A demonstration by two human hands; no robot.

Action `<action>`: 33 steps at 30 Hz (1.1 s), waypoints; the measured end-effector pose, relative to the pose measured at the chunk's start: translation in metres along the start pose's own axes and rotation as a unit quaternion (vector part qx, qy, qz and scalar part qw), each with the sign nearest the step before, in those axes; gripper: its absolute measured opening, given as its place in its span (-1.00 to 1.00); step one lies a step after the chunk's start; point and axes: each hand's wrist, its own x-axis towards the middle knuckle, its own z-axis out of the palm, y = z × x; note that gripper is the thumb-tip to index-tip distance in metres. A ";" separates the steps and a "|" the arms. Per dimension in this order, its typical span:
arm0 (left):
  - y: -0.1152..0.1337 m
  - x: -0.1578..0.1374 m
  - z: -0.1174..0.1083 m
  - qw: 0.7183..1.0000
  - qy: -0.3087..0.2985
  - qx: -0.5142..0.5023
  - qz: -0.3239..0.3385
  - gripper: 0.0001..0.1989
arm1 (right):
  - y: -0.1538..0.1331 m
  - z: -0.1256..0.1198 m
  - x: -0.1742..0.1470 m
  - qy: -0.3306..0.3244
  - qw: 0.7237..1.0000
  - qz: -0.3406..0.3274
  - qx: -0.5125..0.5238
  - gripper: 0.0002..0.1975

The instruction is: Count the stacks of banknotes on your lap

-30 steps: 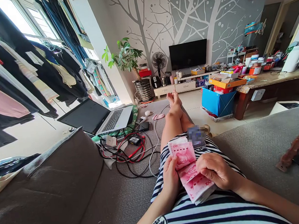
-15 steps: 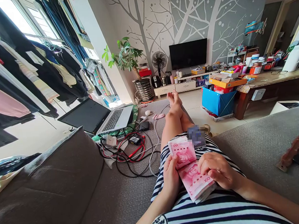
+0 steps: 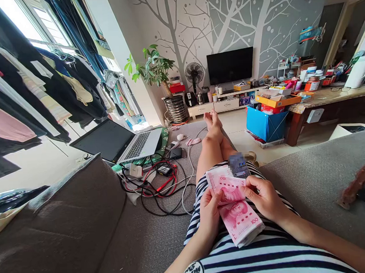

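Note:
A thick stack of pink 100 banknotes [image 3: 240,221] rests on the striped cloth over my lap, its near ends fanned into a thick edge. My left hand [image 3: 209,210] grips the stack's left side, thumb on top. Beyond the thumb, the upper banknotes [image 3: 231,187] are folded away from me. At their right end, my right hand [image 3: 262,195] pinches a banknote between thumb and fingers. A phone [image 3: 239,169], partly blurred out, lies on my thigh just past the notes.
Left of my legs on the grey sofa [image 3: 151,240] are tangled cables [image 3: 162,213], a power bank [image 3: 176,153] and an open laptop [image 3: 138,147]. A brown cushion [image 3: 79,223] stands nearer. A blue box [image 3: 266,124] sits on the floor beside the cluttered table [image 3: 327,98].
My right hand has moved up and away from the lower part of the stack to the upper notes and now pinches their right end. My left hand stays nearly in place.

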 end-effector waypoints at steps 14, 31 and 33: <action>0.002 0.002 0.003 0.999 0.047 0.004 0.020 -0.92 | -0.001 -0.004 -0.007 -0.054 0.989 -0.128 0.050 -0.90; 0.008 -0.004 0.011 1.000 0.023 0.002 0.004 -0.90 | 0.004 -0.004 -0.009 -0.079 0.981 -0.162 0.078 -0.81; 0.007 -0.004 0.011 1.000 0.019 -0.001 0.004 -0.91 | 0.004 -0.004 -0.008 -0.081 0.981 -0.163 0.074 -0.81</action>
